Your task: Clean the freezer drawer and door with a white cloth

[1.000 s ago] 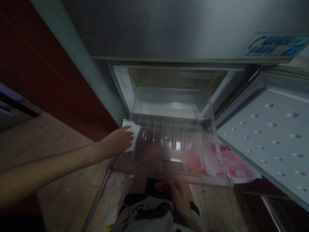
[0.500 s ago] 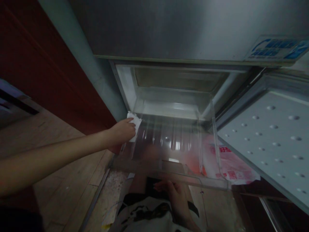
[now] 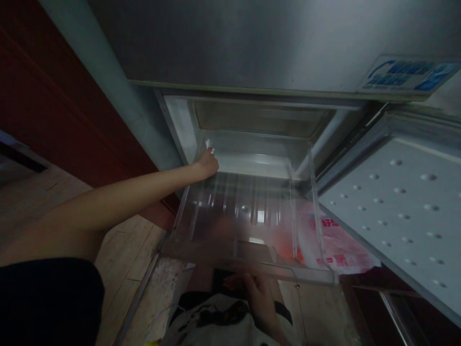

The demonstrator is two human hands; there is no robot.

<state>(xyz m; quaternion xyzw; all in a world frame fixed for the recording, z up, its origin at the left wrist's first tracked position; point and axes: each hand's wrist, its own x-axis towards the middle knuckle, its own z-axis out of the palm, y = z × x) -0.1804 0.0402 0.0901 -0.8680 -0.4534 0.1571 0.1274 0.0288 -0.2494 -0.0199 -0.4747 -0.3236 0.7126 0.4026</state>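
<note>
tissue point(image 3: 208, 143) gripped by left hand point(image 3: 208, 165), exposed end pointed towards drawer's point(image 3: 313, 275) back | right hand point(image 3: 260, 298) placed farther, grip unclear

Drawer point(image 3: 248, 192) partly inside compartment point(image 3: 259, 120); door point(image 3: 406, 216) right of compartment; bag point(image 3: 342, 246) right of drawer.

Drawer point(image 3: 248, 197): transparent plastic, glossy, ribbed base, beneath the left grip point(image 3: 208, 164). Wipe point(image 3: 208, 143): white, paper-like, matt, in that grip. Upper door point(image 3: 230, 43): smooth, brushed-metal look, soft sheen. Door lining point(image 3: 403, 202) right of it: pale plastic, raised bumps. Bag point(image 3: 342, 245): thin, crinkled plastic.
</note>
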